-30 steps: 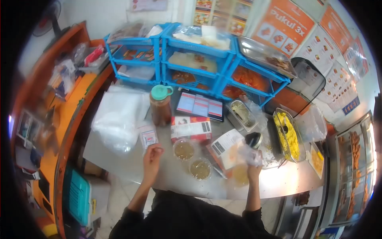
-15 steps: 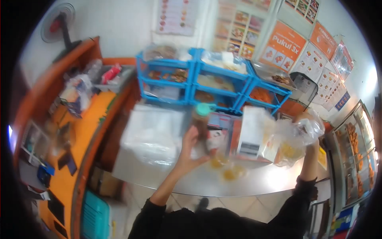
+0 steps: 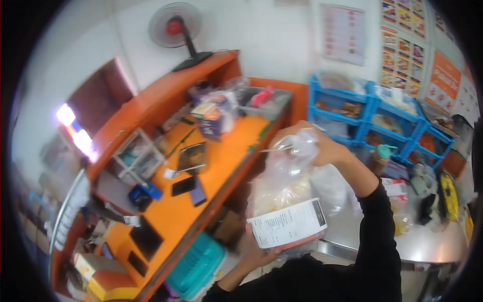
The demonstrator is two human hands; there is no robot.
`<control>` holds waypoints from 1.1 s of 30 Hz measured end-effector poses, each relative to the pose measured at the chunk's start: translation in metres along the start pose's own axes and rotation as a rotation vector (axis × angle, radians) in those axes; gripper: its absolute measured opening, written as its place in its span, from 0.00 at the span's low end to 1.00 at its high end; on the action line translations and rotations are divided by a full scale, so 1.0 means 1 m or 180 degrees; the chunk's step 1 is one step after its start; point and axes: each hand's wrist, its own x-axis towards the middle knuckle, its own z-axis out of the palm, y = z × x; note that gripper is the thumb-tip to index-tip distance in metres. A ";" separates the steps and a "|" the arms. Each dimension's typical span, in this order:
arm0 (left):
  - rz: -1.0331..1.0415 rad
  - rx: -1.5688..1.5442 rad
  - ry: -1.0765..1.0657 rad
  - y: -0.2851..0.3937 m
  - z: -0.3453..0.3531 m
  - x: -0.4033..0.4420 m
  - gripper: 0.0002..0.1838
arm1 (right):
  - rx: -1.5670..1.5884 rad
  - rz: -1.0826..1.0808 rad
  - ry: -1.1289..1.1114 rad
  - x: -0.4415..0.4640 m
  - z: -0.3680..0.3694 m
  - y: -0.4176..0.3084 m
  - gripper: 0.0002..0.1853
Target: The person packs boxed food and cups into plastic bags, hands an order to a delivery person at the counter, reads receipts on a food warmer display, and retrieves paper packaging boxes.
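Note:
A clear plastic bag (image 3: 284, 189), filled and with a printed white receipt (image 3: 289, 221) on its front, hangs upright before my body. My right hand (image 3: 322, 143) is closed around the bag's gathered neck, where a thin pale strip sticks out to the left. Lower down, my left hand (image 3: 256, 249) grips the bag's bottom left side, its fingers partly hidden behind it. The bag's contents are blurred behind the plastic. On the steel counter (image 3: 347, 241), a bottle with a turquoise lid (image 3: 385, 152) stands beyond my right forearm.
Left is an orange desk (image 3: 221, 156) with phones, a tablet (image 3: 146, 236) and a box (image 3: 209, 118). A fan (image 3: 176, 30) stands on its ledge. Blue stacked bins (image 3: 334, 113) line the counter's back. A turquoise basket (image 3: 196, 267) sits below the desk.
The view has swung left toward the desk. My left hand has left the spot by the turquoise-lidded bottle and now holds a bag. My right hand has come from the far right to the front.

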 end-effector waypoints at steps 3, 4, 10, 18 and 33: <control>-0.0247 0.0737 -0.0070 0.000 -0.041 0.000 0.31 | 0.0240 -0.0403 -0.0372 0.078 0.036 0.021 0.22; -0.0309 0.0817 0.0016 -0.006 -0.055 0.000 0.31 | 0.0327 -0.0511 -0.0412 0.100 0.045 0.031 0.22; -0.0707 0.1027 0.0557 -0.060 -0.120 -0.002 0.30 | 0.0385 -0.1173 -0.0767 0.217 0.086 0.078 0.15; -0.1169 0.1011 0.1107 -0.125 -0.189 0.020 0.30 | 0.0818 -0.1104 -0.1305 0.329 0.098 0.144 0.21; -0.1442 0.0221 0.1548 -0.176 -0.248 0.014 0.29 | 0.0568 -0.1086 -0.1571 0.406 0.150 0.173 0.15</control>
